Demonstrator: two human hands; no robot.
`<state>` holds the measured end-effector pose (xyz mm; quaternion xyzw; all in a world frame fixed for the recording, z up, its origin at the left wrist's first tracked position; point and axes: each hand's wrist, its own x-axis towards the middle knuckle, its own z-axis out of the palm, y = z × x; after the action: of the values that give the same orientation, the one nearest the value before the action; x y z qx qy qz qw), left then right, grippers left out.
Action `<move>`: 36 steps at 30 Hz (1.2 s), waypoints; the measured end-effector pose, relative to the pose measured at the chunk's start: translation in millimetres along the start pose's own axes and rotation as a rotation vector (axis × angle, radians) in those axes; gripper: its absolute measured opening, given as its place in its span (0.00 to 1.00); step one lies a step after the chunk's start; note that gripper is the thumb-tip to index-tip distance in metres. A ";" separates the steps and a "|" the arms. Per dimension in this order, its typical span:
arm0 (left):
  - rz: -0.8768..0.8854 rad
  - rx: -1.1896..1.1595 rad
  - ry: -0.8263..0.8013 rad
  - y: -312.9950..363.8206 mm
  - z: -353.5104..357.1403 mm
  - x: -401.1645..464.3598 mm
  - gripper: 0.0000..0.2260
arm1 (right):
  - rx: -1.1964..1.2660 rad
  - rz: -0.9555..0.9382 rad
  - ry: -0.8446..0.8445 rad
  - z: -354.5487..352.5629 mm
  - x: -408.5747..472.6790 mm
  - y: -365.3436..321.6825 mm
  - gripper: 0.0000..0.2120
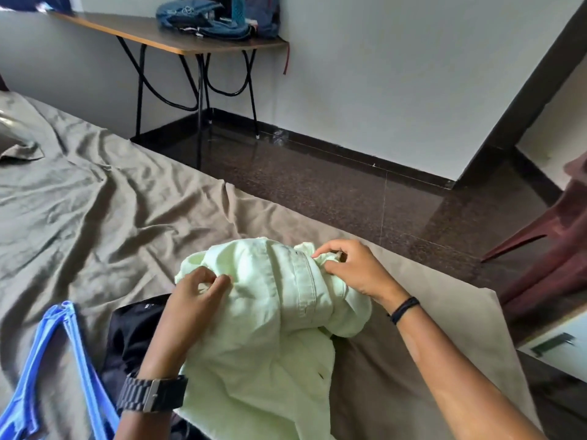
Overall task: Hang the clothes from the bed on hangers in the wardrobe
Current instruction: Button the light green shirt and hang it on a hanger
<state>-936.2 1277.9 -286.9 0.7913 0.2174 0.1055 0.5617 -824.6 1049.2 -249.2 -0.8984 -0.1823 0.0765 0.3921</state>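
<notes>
A pale green shirt [266, 312] lies bunched on the bed [95, 201], its button placket facing up. My left hand [193, 300] pinches the cloth at the shirt's left side. My right hand [352, 268] pinches a fold at the shirt's upper right, near the collar. A dark garment [133, 338] lies partly under the shirt and my left forearm. Blue plastic hangers [54, 360] rest on the sheet at the lower left. The wardrobe is out of view.
The bed's grey-brown sheet is rumpled, with a pillow [12, 134] at the far left. Beyond the bed is dark polished floor, a folding table [165, 36] with blue bags, and a maroon plastic chair [552, 249] at the right.
</notes>
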 end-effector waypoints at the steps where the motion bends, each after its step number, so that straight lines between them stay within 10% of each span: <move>1: -0.002 -0.034 -0.022 9.7 4.2 2.0 0.17 | 0.007 0.001 0.027 -7.9 -2.5 2.0 0.11; 10: 0.250 0.004 -0.422 87.8 70.7 28.5 0.05 | 0.120 -0.054 0.517 -87.9 -34.4 28.4 0.17; 18: 0.601 -0.176 -0.510 173.0 143.3 31.0 0.17 | 0.242 -0.136 0.899 -152.5 -95.2 54.3 0.16; 22: 0.546 -0.069 -0.792 207.5 161.2 55.9 0.17 | 0.183 -0.010 0.733 -164.4 -126.0 78.3 0.13; 28: 0.267 0.866 -0.964 177.6 209.7 87.8 0.08 | -0.069 0.428 -0.112 -137.4 -135.7 124.5 0.04; 31: 0.229 1.071 -0.984 141.6 225.0 75.3 0.13 | -0.012 0.615 -0.384 -122.8 -138.2 129.5 0.16; 36: 0.323 1.257 -0.949 124.5 234.7 54.7 0.19 | -0.223 0.521 -0.040 -129.5 -114.4 136.2 0.09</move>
<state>-763.4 1071.2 -256.1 0.9415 -0.1431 -0.3044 0.0213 -857.4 831.9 -261.5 -0.9509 0.0397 0.1719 0.2542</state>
